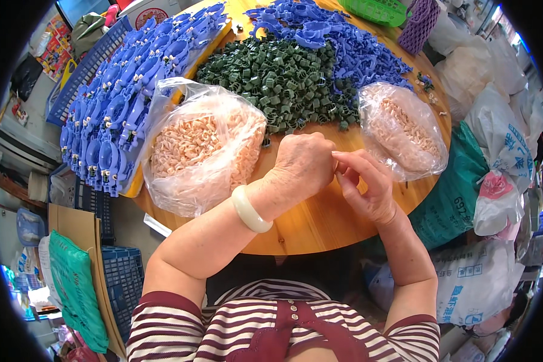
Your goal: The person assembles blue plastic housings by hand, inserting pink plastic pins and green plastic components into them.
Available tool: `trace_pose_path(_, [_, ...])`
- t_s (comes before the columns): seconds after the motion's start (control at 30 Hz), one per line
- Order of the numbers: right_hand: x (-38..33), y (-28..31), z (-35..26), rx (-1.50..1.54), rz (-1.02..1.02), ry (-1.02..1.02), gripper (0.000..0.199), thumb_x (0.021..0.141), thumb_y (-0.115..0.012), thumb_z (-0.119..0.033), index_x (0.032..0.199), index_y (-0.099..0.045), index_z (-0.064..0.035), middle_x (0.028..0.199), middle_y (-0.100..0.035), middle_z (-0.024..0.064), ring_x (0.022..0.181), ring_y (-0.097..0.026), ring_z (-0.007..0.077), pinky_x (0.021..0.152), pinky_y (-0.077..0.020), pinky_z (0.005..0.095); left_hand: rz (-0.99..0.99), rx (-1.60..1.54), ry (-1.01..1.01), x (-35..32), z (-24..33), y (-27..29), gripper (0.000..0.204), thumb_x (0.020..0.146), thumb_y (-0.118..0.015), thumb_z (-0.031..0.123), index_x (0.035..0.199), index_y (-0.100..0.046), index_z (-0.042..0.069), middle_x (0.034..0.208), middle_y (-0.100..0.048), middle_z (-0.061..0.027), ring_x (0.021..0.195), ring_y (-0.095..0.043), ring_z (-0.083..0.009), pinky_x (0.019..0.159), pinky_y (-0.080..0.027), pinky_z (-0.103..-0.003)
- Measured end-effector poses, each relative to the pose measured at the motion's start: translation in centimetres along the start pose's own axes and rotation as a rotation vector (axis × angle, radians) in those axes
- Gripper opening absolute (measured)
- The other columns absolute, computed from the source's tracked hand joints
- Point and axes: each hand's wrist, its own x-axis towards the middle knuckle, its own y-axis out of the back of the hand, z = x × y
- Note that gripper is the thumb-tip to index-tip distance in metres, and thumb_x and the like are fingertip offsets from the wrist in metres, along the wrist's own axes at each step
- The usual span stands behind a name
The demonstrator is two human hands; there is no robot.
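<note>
Both hands meet above the near edge of the round wooden bench (pixel 320 223), and most of what they do is hidden. The left hand (pixel 301 166) is curled into a loose fist with its back turned to the camera, so its fingers and whatever they may enclose cannot be seen; whether its grip is pressed on something I cannot tell. The right hand (pixel 368 187) touches it from the right, thumb and forefinger drawn together at the left hand's knuckles, but any small part pinched there is too small or too covered to make out. A pale bangle (pixel 251 209) sits on the left wrist. Just left of the hands lies a clear plastic bag of small pinkish pieces (pixel 199 151), its mouth crumpled open; a second such bag (pixel 404 130) lies just right of them, its contents blurred by the film. Behind the hands a heap of dark green plastic pieces (pixel 277 81) spreads across the bench, touching a pile of blue plastic parts (pixel 350 42) farther back. Rows of blue assembled clips (pixel 120 102) fill the left of the bench, partly overhanging its edge. Sacks (pixel 495 151) to the right are cut off by the dark rim.
</note>
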Motion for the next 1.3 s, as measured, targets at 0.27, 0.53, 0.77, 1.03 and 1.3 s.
trace_pose_path(0.27, [0.3, -0.1, -0.8, -0.011, -0.018, -0.046, 0.047, 0.07, -0.06, 0.007, 0.115, -0.057, -0.0058, 0.077, -0.057, 0.0067, 0.056, -0.055, 0.0175, 0.051, -0.0459, 0.0262, -0.11, 0.058, 0.078, 0.1, 0.3, 0.6, 0.012, 0.073, -0.063, 0.02, 0.072, -0.07, 0.01, 0.077, -0.067, -0.0093, 0.075, -0.067, -0.0251, 0.06, -0.053, -0.03])
trace_pose_path(0.53, [0.6, -0.4, -0.6, 0.027, -0.154, 0.026, 0.041, 0.07, -0.059, 0.007, 0.109, -0.059, -0.0073, 0.089, -0.06, 0.0087, 0.069, -0.06, 0.0263, 0.061, -0.0498, 0.0299, -0.222, 0.092, 0.094, 0.5, -0.4, 0.7, 0.009, 0.073, -0.063, 0.019, 0.071, -0.069, 0.012, 0.074, -0.067, -0.0067, 0.073, -0.067, -0.023, 0.059, -0.052, -0.032])
trace_pose_path(0.77, [1.8, -0.9, -2.1, -0.108, -0.194, 0.011, 0.04, 0.069, -0.061, 0.002, 0.108, -0.057, -0.0036, 0.102, -0.054, 0.0136, 0.089, -0.057, 0.0297, 0.076, -0.0483, 0.0339, -0.265, 0.095, 0.131, 0.8, -1.4, 1.3, 0.009, 0.072, -0.062, 0.018, 0.072, -0.07, 0.014, 0.077, -0.068, -0.0064, 0.077, -0.068, -0.0218, 0.061, -0.053, -0.03])
trace_pose_path(1.03, [12.7, 1.0, 3.6, -0.259, 0.021, -0.077, 0.026, 0.077, -0.054, 0.003, 0.102, -0.057, -0.002, 0.096, -0.057, 0.0132, 0.08, -0.058, 0.0248, 0.068, -0.0468, 0.0306, -0.056, -0.02, 0.165, 0.7, -2.8, 0.5, 0.03, 0.081, -0.06, 0.031, 0.071, -0.067, 0.004, 0.077, -0.065, -0.0133, 0.074, -0.065, -0.0288, 0.065, -0.052, -0.037])
trace_pose_path(1.3, [21.1, 2.0, 13.4, -0.868, -0.214, 0.061, 0.055, 0.07, -0.047, 0.008, 0.121, -0.053, -0.0103, 0.113, -0.058, 0.01, 0.109, -0.05, 0.0288, 0.094, -0.0403, 0.0382, 0.117, -0.186, 0.05, 0.6, -2.7, -0.2, 0.026, 0.081, -0.059, 0.028, 0.073, -0.061, 0.003, 0.08, -0.06, -0.0117, 0.073, -0.062, -0.0292, 0.064, -0.05, -0.04])
